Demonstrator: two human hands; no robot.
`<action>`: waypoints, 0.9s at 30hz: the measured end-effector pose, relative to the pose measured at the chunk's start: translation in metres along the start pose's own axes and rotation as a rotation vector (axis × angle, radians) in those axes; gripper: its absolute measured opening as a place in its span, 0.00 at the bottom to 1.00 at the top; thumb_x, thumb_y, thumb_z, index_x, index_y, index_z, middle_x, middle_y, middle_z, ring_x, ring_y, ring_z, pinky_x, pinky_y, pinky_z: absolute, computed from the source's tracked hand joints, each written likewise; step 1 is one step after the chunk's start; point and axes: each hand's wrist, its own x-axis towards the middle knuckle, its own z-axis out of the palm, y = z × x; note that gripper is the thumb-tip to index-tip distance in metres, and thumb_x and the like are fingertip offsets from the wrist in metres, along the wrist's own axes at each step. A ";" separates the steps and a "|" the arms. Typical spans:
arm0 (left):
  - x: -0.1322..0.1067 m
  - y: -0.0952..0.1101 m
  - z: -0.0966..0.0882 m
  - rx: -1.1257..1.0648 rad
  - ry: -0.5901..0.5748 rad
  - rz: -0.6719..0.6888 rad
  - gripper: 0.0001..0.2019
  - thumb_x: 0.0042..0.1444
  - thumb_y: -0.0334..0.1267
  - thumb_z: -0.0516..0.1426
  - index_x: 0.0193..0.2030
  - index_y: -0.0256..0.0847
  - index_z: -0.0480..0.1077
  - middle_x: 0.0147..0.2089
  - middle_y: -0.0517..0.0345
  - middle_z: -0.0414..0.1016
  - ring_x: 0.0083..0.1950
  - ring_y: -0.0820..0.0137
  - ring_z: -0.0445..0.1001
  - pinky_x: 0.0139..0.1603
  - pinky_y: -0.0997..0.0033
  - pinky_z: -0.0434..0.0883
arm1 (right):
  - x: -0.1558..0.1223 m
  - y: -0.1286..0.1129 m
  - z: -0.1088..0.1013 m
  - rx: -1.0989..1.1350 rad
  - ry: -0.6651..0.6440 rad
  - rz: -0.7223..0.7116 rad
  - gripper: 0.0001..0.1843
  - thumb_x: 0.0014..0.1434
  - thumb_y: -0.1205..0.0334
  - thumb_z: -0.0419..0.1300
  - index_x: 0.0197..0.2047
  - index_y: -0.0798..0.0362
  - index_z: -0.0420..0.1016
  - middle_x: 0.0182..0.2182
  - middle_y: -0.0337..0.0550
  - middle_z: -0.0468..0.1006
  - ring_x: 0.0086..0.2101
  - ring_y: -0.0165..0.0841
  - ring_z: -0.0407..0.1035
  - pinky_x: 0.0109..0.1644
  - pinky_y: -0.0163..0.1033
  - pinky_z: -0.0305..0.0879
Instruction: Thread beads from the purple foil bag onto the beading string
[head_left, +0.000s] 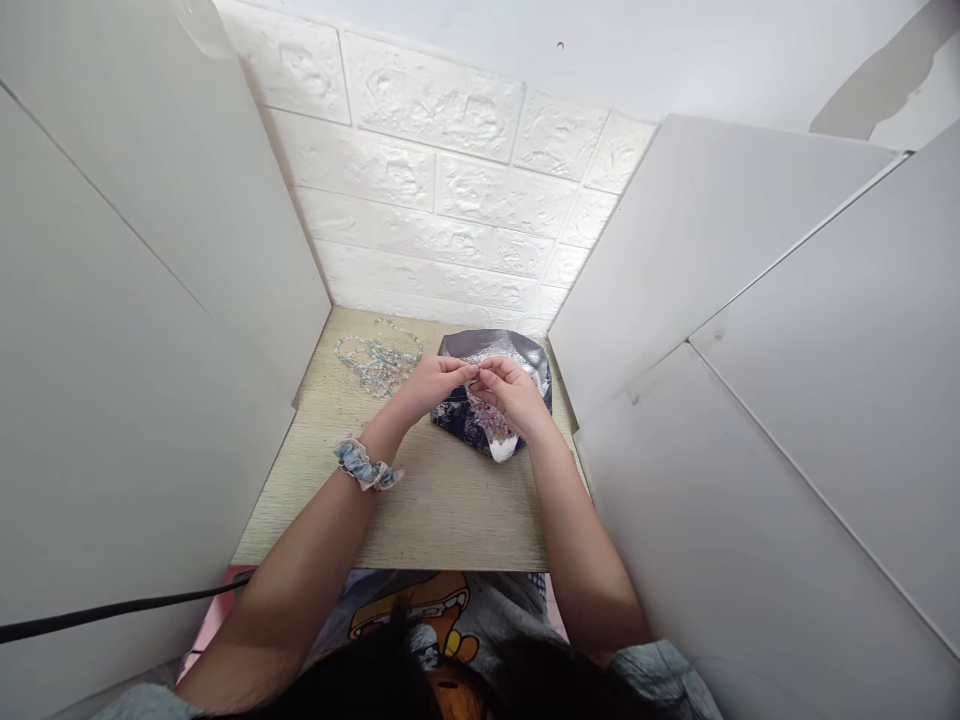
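My left hand (441,384) and my right hand (513,392) meet at the fingertips, each closed in a pinch. What they pinch is too small to make out; a faint thin line shows just below the left fingers. Under both hands lies an open pouch (459,424) with dark blue patterned sides and a silvery lining. Many small pink and multicoloured beads (496,424) fill its middle, partly covered by my right hand. To the left of my left hand, a loose heap of strung pale blue and white beads (379,362) rests on the tabletop.
The light wooden tabletop (450,520) is hemmed in by a white panel (187,250) on the left, another panel (720,220) on the right and a white brick-patterned wall (435,190) behind. A black cable (127,605) runs in at lower left. A blue scrunchie (367,465) circles my left wrist.
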 end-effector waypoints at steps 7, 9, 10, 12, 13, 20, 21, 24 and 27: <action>0.001 -0.001 0.000 0.007 0.003 0.003 0.14 0.47 0.45 0.56 0.29 0.33 0.74 0.11 0.67 0.50 0.17 0.79 0.53 0.19 0.78 0.52 | -0.001 -0.001 0.001 0.000 0.010 0.008 0.13 0.42 0.55 0.63 0.31 0.51 0.67 0.27 0.35 0.70 0.29 0.26 0.66 0.39 0.35 0.66; 0.001 -0.001 0.000 0.005 0.004 0.003 0.14 0.46 0.45 0.56 0.29 0.33 0.73 0.11 0.67 0.51 0.17 0.79 0.53 0.19 0.78 0.52 | -0.001 -0.001 0.001 0.001 0.007 0.009 0.13 0.43 0.55 0.63 0.31 0.51 0.67 0.27 0.35 0.70 0.29 0.25 0.66 0.39 0.35 0.66; 0.001 -0.001 0.000 0.004 0.004 0.004 0.14 0.46 0.45 0.56 0.29 0.33 0.73 0.11 0.66 0.51 0.17 0.79 0.53 0.19 0.78 0.52 | -0.001 -0.001 0.001 0.000 0.006 0.009 0.12 0.43 0.56 0.63 0.31 0.51 0.67 0.27 0.35 0.70 0.29 0.25 0.66 0.39 0.35 0.66; 0.001 -0.002 -0.001 0.004 0.005 0.006 0.14 0.47 0.45 0.56 0.29 0.33 0.73 0.11 0.66 0.51 0.17 0.80 0.52 0.19 0.78 0.52 | -0.001 -0.001 0.001 -0.003 0.005 0.010 0.12 0.43 0.56 0.63 0.31 0.51 0.67 0.27 0.35 0.70 0.29 0.25 0.66 0.38 0.34 0.66; 0.001 -0.002 -0.001 0.005 0.005 0.007 0.14 0.47 0.45 0.56 0.30 0.33 0.73 0.11 0.66 0.51 0.17 0.80 0.52 0.19 0.78 0.52 | -0.001 -0.001 0.001 -0.006 0.004 0.010 0.12 0.43 0.56 0.63 0.31 0.51 0.67 0.27 0.35 0.70 0.29 0.25 0.66 0.38 0.34 0.66; 0.000 -0.001 0.000 -0.002 0.006 0.008 0.15 0.46 0.46 0.56 0.29 0.33 0.73 0.11 0.66 0.51 0.17 0.79 0.53 0.20 0.78 0.53 | -0.001 -0.001 0.001 -0.016 0.006 0.008 0.13 0.42 0.55 0.63 0.31 0.51 0.67 0.27 0.35 0.70 0.29 0.26 0.67 0.39 0.35 0.66; 0.000 -0.001 0.000 -0.004 0.007 0.008 0.15 0.46 0.46 0.56 0.29 0.34 0.73 0.11 0.66 0.51 0.18 0.79 0.53 0.20 0.78 0.53 | -0.001 -0.001 0.001 -0.017 0.006 0.007 0.13 0.42 0.55 0.63 0.31 0.51 0.67 0.27 0.35 0.70 0.29 0.26 0.67 0.39 0.36 0.66; 0.000 0.000 0.000 -0.003 0.011 0.003 0.15 0.47 0.46 0.55 0.29 0.33 0.73 0.11 0.66 0.50 0.18 0.79 0.53 0.20 0.78 0.53 | -0.001 -0.001 0.001 -0.012 0.005 0.006 0.13 0.43 0.55 0.63 0.31 0.51 0.67 0.27 0.35 0.70 0.29 0.26 0.67 0.40 0.36 0.66; -0.001 0.001 0.000 0.003 0.007 -0.001 0.14 0.47 0.45 0.55 0.29 0.33 0.73 0.11 0.67 0.50 0.17 0.79 0.52 0.20 0.78 0.52 | -0.001 -0.002 0.002 0.002 0.002 0.001 0.12 0.44 0.56 0.62 0.31 0.50 0.67 0.27 0.35 0.70 0.29 0.25 0.67 0.40 0.35 0.66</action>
